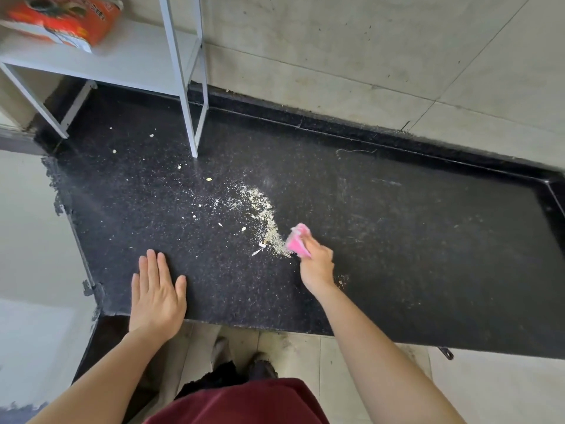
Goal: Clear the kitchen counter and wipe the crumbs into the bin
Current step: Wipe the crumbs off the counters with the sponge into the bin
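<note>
- Pink cloth (297, 241): bunched, long axis running from near edge toward back wall, upper end tilted slightly left; pressed on the black speckled counter (428, 240) near its middle.
- Cloth protrudes above and left of the right hand (318, 264); fingers closed around its lower end.
- Crumbs (263, 209): curved band just left of the cloth, its lower end touching it; scattered bits trail toward the white shelf rack (189, 96) at the back-left corner.
- Left hand (157, 296): flat, fingers spread, palm down at the front edge, holding nothing.
- Orange bag (64, 19) on the rack shelf.
</note>
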